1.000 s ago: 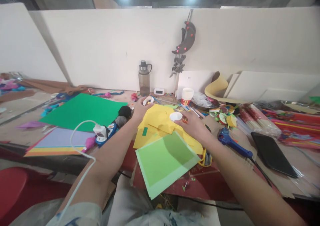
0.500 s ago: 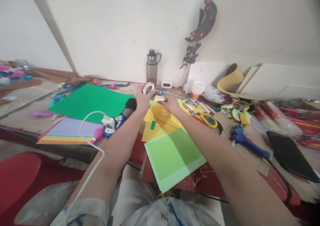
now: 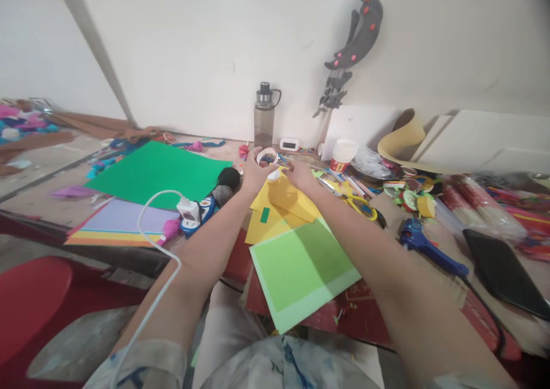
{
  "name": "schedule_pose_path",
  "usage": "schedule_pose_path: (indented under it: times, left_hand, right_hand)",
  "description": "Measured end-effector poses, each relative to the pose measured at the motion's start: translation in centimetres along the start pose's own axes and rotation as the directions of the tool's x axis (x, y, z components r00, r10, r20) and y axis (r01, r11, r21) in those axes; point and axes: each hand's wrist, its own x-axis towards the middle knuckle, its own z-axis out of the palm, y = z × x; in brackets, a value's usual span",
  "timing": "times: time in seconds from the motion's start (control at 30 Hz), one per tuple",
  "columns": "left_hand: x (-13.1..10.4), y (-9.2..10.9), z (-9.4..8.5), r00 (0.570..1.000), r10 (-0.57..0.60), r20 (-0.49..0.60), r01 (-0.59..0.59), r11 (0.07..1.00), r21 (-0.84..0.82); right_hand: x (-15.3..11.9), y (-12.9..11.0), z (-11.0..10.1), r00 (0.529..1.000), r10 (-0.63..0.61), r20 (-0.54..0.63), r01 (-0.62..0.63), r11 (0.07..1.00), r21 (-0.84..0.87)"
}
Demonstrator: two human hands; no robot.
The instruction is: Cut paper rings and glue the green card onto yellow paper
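My left hand (image 3: 254, 170) is closed around a white tape roll (image 3: 267, 156), its round opening facing me. Just right of it, my right hand (image 3: 298, 176) has its fingertips pressed together over the yellow sheets (image 3: 286, 200); whatever they pinch is too small to make out. A small white round piece (image 3: 273, 175) shows between the hands, above the yellow paper. Below lies a light green sheet (image 3: 301, 266) on a paler one, and a small dark green strip (image 3: 265, 215) rests on the yellow paper.
A large green sheet (image 3: 158, 174) and a power strip with a white charger (image 3: 189, 211) are at left. Behind stand a bottle (image 3: 263, 117) and a paper cup (image 3: 342, 155). On the right lie yellow scissors (image 3: 361, 207), a blue glue gun (image 3: 429, 246) and a black phone (image 3: 507, 271).
The tape roll in my left hand has moved slightly right and down. The white round piece formerly at my right fingertips now shows nearer my left hand. The view has shifted a little.
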Motion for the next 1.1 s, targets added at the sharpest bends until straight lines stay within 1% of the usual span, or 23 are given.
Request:
schedule_pose_path:
  times: [0.1, 0.13, 0.17, 0.2, 0.27, 0.3, 0.33, 0.37, 0.4, 0.5, 0.53, 0.57, 0.63, 0.73, 0.83, 0.93, 1.1]
  left_hand:
    - [-0.7, 0.2, 0.8, 0.989, 0.054, 0.138, -0.060, 0.997, 0.042]
    - [-1.0, 0.3, 1.1, 0.979, 0.076, 0.188, -0.088, 0.995, 0.056]
    - [-1.4, 0.5, 1.5, 0.966, 0.099, 0.239, -0.118, 0.991, 0.068]
    - [-1.8, 0.7, 1.9, 0.949, 0.121, 0.290, -0.150, 0.986, 0.078]
    - [-2.7, 1.2, 2.4, 0.907, 0.154, 0.392, -0.202, 0.976, 0.085]
    - [-3.1, 1.6, 2.6, 0.886, 0.159, 0.436, -0.210, 0.975, 0.071]
    - [-3.5, 1.9, 2.8, 0.868, 0.153, 0.472, -0.197, 0.979, 0.045]
    - [-3.8, 2.2, 2.9, 0.856, 0.134, 0.499, -0.159, 0.987, 0.008]
    - [-4.0, 2.5, 3.0, 0.849, 0.099, 0.519, -0.094, 0.995, -0.036]
    - [-4.3, 3.1, 3.0, 0.842, -0.071, 0.534, 0.165, 0.978, -0.130]
    - [-4.3, 3.2, 3.0, 0.838, -0.123, 0.531, 0.221, 0.967, -0.126]
    - [-4.2, 3.3, 2.9, 0.835, -0.161, 0.526, 0.250, 0.963, -0.103]
    - [-4.1, 3.2, 2.9, 0.834, -0.196, 0.516, 0.242, 0.970, -0.021]
    - [-4.1, 2.8, 2.9, 0.837, -0.207, 0.507, 0.200, 0.977, 0.070]
    - [-4.1, 2.3, 3.0, 0.842, -0.189, 0.505, 0.178, 0.982, 0.071]
    - [-4.0, 2.1, 3.0, 0.850, -0.153, 0.504, 0.146, 0.988, 0.053]
    - [-4.2, 2.5, 2.9, 0.833, -0.123, 0.539, 0.107, 0.992, 0.060]
  right_hand:
    - [-1.8, 0.8, -2.8, 0.998, 0.055, -0.033, -0.049, 0.987, 0.153]
    - [-2.7, 0.9, -3.5, 0.996, 0.083, -0.039, -0.071, 0.968, 0.240]
    - [-3.7, 1.1, -4.1, 0.991, 0.131, -0.028, -0.107, 0.899, 0.425]
    - [-4.8, 1.2, -4.6, 0.986, 0.167, 0.002, -0.140, 0.820, 0.555]
    - [-6.7, 1.3, -5.2, 0.977, 0.210, 0.043, -0.185, 0.722, 0.667]
    - [-7.5, 1.4, -5.5, 0.973, 0.226, 0.042, -0.192, 0.698, 0.690]
    - [-8.2, 1.5, -5.6, 0.969, 0.243, 0.032, -0.195, 0.683, 0.704]
    - [-8.7, 1.6, -5.8, 0.965, 0.261, 0.019, -0.195, 0.667, 0.719]
    - [-9.1, 1.8, -6.0, 0.961, 0.278, 0.010, -0.195, 0.647, 0.737]
    - [-9.7, 2.2, -6.6, 0.949, 0.316, -0.004, -0.191, 0.580, 0.792]
    - [-9.8, 2.3, -6.7, 0.947, 0.322, -0.004, -0.188, 0.562, 0.806]
    - [-9.8, 2.3, -6.8, 0.946, 0.324, -0.001, -0.187, 0.548, 0.816]
    - [-10.0, 2.3, -6.7, 0.947, 0.320, 0.023, -0.200, 0.533, 0.822]
    - [-10.1, 2.4, -6.4, 0.948, 0.311, 0.068, -0.234, 0.533, 0.813]
    - [-10.3, 2.8, -6.2, 0.951, 0.295, 0.087, -0.242, 0.540, 0.806]
    - [-10.3, 3.4, -6.3, 0.958, 0.271, 0.099, -0.233, 0.528, 0.817]
    - [-10.5, 3.6, -6.6, 0.964, 0.227, 0.136, -0.238, 0.518, 0.821]
